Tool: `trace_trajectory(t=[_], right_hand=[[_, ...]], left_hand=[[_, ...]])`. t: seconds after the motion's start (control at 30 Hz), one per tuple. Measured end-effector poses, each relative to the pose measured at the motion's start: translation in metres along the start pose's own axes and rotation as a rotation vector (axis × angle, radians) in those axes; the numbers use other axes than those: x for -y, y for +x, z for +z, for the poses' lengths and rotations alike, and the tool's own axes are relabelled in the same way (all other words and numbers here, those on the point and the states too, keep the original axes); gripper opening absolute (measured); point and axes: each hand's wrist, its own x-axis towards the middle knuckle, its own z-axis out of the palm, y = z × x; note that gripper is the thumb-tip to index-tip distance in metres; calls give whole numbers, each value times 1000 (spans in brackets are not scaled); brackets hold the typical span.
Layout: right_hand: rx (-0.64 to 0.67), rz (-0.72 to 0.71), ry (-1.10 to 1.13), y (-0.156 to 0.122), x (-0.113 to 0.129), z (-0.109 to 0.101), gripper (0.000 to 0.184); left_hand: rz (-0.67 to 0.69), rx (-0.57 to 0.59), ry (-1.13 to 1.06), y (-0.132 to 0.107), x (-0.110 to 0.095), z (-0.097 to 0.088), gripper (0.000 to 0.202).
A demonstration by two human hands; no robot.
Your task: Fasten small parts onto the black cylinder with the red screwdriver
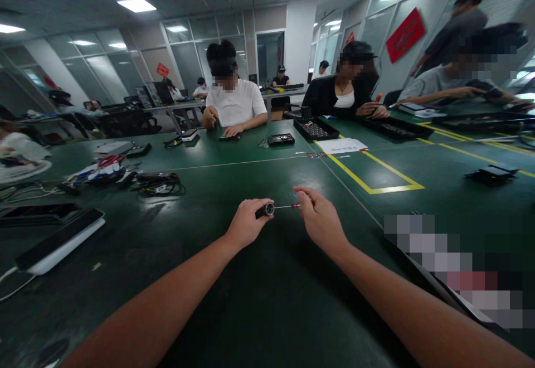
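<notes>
My left hand is closed around a short black cylinder whose round, silvery end faces me. Its exact kind is not clear. Between my hands runs the thin metal shaft of a small screwdriver, with a red part at its right end. My right hand pinches that red end with thumb and fingers. The shaft points at the cylinder's side; whether it touches cannot be told. Both hands are held above the green table.
Bundled cables and a long black-and-white device lie to the left. Ahead are a black tray, a white paper and yellow tape. A dark device sits at right. Several people work around the table.
</notes>
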Motion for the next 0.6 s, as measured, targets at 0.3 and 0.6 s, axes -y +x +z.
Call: trace_trajectory(t=[0.3, 0.6], right_hand=[[74, -15, 18, -3, -1, 1, 28], [36, 56, -4, -1, 0, 0, 44]], left_hand=[[4, -19, -18, -1, 2, -1, 34], [10, -12, -16, 0, -1, -2, 36]])
